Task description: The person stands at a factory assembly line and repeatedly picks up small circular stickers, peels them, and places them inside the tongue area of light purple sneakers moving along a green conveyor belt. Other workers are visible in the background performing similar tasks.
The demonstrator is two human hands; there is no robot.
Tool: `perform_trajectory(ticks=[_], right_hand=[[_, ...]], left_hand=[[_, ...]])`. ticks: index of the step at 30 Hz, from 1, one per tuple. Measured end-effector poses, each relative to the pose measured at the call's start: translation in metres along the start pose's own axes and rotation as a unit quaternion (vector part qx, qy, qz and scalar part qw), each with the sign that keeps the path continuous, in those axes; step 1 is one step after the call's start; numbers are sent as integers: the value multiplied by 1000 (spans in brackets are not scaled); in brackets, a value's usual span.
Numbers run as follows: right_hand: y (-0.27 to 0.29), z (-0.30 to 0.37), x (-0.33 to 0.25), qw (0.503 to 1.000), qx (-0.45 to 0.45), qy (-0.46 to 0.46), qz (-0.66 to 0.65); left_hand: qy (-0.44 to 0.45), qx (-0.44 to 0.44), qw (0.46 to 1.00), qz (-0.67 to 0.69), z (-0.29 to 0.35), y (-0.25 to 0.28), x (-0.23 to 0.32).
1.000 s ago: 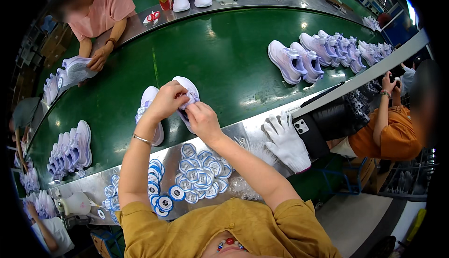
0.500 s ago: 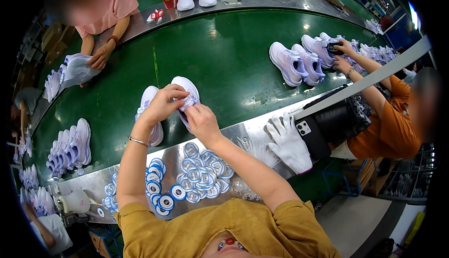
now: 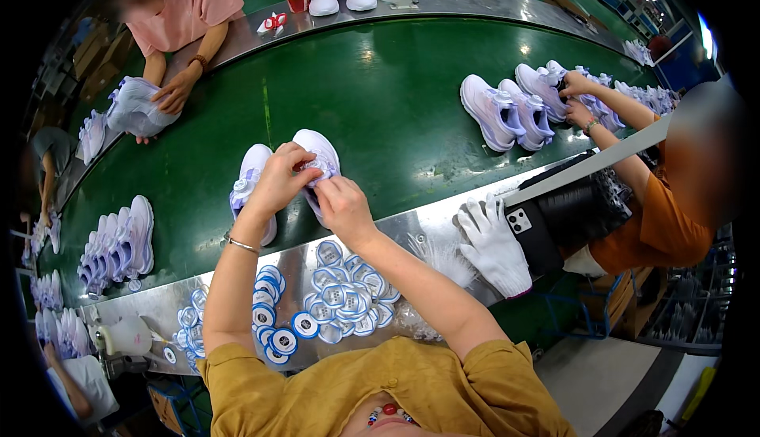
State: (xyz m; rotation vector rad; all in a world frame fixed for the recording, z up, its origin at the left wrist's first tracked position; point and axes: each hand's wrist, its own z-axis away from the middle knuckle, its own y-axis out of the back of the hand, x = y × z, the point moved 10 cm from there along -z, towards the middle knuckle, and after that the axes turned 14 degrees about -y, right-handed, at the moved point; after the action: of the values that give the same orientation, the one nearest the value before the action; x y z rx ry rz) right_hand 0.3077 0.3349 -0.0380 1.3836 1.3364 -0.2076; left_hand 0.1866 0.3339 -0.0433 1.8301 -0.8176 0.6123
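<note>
A white and pale lilac sneaker [image 3: 319, 146] stands on the green belt in front of me, toe pointing away. Both my hands are closed at its upper, beside a small round dial. The thumb and fingers of my left hand [image 3: 277, 182] pinch at the dial's left side. From the right, my right hand [image 3: 345, 209] grips the shoe near its opening with bent fingers. Whether a small piece is also between the fingertips is hidden. Its matching sneaker [image 3: 252, 165] stands just left, partly behind my left hand and wrist.
Round blue-rimmed tags [image 3: 342, 298] lie heaped on the steel ledge [image 3: 427, 219], near thin clear plastic strands [image 3: 443, 261]. A white glove [image 3: 495, 247] and a phone [image 3: 519, 221] lie rightward. Sneakers [image 3: 119, 239] stand left, others [image 3: 507, 112] right. Co-workers handle shoes on both sides.
My hands stay at the same sneaker, fingers shifting slightly around the dial. The co-worker at the far left has lifted and turned a shoe. The view has shifted a little.
</note>
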Motion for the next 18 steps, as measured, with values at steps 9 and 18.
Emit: perform_trajectory(ticks=[9,18], right_hand=[[-9,1,-4,1000,-7,-4,3],[31,3,-17,999,-40,5,11]], left_hand=[[68,71,995,-15,21,17,-7],[210,225,933,-185,157,112,-10]])
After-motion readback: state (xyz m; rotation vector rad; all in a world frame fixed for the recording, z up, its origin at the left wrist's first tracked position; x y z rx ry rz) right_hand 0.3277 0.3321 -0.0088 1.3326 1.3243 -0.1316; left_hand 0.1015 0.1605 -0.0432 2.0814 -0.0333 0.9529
